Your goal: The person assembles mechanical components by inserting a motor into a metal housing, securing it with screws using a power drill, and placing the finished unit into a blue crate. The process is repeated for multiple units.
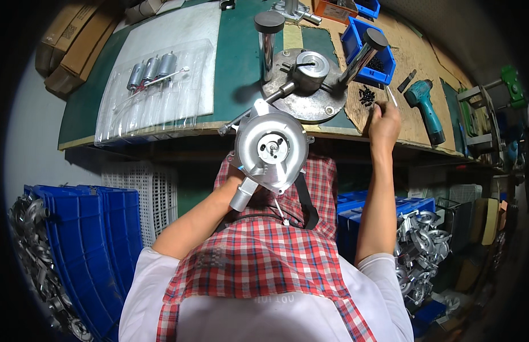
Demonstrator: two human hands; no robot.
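Observation:
My left hand (235, 178) holds a round silver metal blower housing (270, 149) up in front of my chest, below the bench edge; the housing hides most of the hand. My right hand (384, 121) reaches to the bench's front edge with fingers pinched beside a small pile of black screws (367, 94); what it pinches is too small to tell. Just beyond the housing, a round metal fixture (308, 85) with two upright chrome posts stands on the green bench mat (241, 51).
A clear tray with three small motors (152, 69) lies on the bench's left side. A teal cordless screwdriver (425, 107) lies at the right, near blue bins of screws (367, 48). Blue crates (90, 228) and silver castings (421, 245) fill the floor at both sides.

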